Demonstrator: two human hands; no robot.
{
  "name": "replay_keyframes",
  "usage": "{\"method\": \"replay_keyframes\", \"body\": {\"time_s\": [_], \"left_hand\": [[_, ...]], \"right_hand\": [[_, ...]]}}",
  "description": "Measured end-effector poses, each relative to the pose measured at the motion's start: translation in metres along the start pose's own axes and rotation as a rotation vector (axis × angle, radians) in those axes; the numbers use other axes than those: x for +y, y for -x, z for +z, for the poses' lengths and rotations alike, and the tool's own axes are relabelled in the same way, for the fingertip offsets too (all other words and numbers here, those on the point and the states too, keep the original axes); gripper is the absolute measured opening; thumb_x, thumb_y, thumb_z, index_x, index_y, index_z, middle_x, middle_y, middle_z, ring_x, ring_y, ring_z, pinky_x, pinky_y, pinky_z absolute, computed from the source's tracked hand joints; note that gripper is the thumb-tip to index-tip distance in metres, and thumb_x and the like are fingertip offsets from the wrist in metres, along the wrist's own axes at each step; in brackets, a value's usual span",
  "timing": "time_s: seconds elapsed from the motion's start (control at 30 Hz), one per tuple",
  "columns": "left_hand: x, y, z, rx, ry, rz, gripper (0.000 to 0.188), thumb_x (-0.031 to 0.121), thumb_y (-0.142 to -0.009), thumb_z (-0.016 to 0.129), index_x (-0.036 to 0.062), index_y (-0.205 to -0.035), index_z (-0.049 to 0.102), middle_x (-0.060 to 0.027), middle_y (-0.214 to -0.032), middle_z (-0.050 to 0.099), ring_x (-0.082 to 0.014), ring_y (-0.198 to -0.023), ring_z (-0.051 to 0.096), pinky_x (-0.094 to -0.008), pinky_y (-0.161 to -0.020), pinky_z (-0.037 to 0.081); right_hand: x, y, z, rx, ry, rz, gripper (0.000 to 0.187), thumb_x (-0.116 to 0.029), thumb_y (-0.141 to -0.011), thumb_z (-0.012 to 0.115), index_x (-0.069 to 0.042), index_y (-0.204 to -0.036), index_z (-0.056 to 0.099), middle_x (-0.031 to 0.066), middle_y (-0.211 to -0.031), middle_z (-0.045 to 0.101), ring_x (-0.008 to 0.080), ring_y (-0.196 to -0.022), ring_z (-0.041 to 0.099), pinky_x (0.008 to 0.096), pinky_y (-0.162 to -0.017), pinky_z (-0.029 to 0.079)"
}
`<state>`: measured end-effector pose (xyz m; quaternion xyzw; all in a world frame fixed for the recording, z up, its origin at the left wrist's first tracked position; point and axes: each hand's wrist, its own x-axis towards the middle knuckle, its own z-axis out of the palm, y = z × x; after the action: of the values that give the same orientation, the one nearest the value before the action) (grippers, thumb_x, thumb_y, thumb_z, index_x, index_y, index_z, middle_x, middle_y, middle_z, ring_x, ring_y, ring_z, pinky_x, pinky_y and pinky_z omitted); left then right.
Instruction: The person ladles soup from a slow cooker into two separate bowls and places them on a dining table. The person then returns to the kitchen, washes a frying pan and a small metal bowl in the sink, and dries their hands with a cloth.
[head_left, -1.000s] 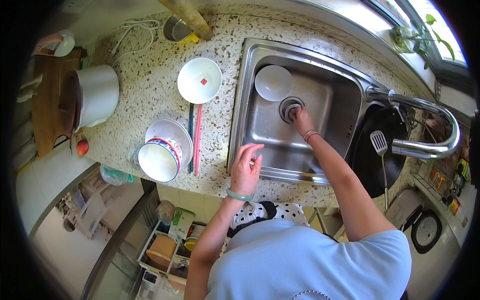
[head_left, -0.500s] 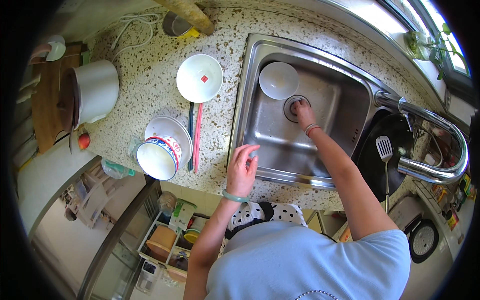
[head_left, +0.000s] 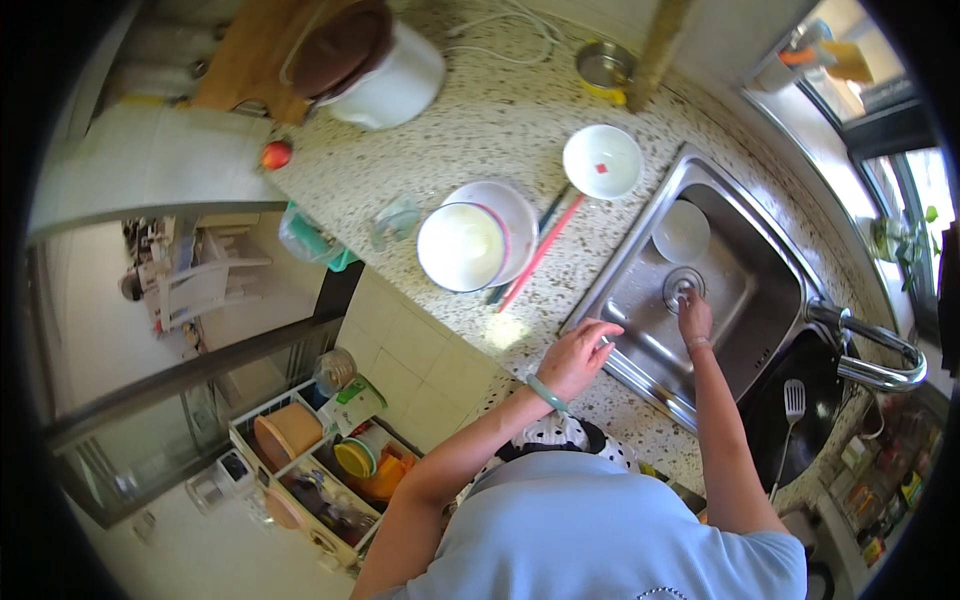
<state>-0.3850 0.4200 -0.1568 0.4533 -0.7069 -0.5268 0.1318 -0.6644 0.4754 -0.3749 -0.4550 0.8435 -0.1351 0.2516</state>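
My right hand reaches down into the steel sink. Its fingers are pinched at the middle of the round sink strainer, and the fingertips are partly hidden. A white bowl sits in the sink just beyond that hand. My left hand, with a green bangle at the wrist, hovers by the sink's near left edge. Its fingers are loosely bent and apart, with nothing in them.
Left of the sink stand a white bowl, red chopsticks, dark chopsticks partly hidden, and stacked bowls on a plate. A faucet and a black wok with a slotted spatula lie right. A white pot stands far left.
The view has swung left, so the sink and bowls appear farther right. My right hand stays at the drain, and my left hand remains by the sink's edge.
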Motion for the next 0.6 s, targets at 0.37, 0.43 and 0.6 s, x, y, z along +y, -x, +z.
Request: {"method": "replay_keyframes", "body": {"time_s": [0.37, 0.43, 0.6], "left_hand": [[-0.022, 0.082, -0.073, 0.122, 0.4, -0.099, 0.025, 0.013, -0.098, 0.055, 0.0072, -0.122, 0.057, -0.0054, -0.112, 0.067, -0.0119, -0.091, 0.067, -0.0258, -0.071, 0.053], [-0.037, 0.097, -0.091, 0.186, 0.429, -0.073, 0.024, 0.014, -0.1, 0.052, 0.009, -0.123, 0.057, -0.0041, -0.112, 0.066, -0.0104, -0.093, 0.066, -0.0237, -0.072, 0.052], [-0.081, 0.124, -0.145, 0.275, 0.778, -0.126, 0.028, 0.016, -0.101, 0.05, 0.0061, -0.126, 0.054, -0.0072, -0.113, 0.066, -0.0151, -0.096, 0.066, -0.0253, -0.075, 0.054]], "right_hand": [[-0.171, 0.111, -0.114, 0.361, -0.84, -0.197, 0.025, -0.018, -0.101, 0.052, 0.003, -0.102, 0.065, 0.0055, -0.087, 0.066, 0.0101, -0.079, 0.06, 0.0242, -0.072, 0.047], [-0.228, 0.139, -0.126, 0.346, -0.767, -0.371, 0.024, -0.016, -0.101, 0.05, 0.003, -0.1, 0.064, 0.0063, -0.087, 0.065, 0.0116, -0.079, 0.06, 0.0256, -0.072, 0.048], [-0.361, 0.194, -0.088, -0.012, -0.664, -0.808, 0.014, 0.0, -0.09, 0.054, 0.0, -0.098, 0.066, 0.0128, -0.087, 0.064, 0.0243, -0.079, 0.06, 0.0328, -0.071, 0.047]]}}
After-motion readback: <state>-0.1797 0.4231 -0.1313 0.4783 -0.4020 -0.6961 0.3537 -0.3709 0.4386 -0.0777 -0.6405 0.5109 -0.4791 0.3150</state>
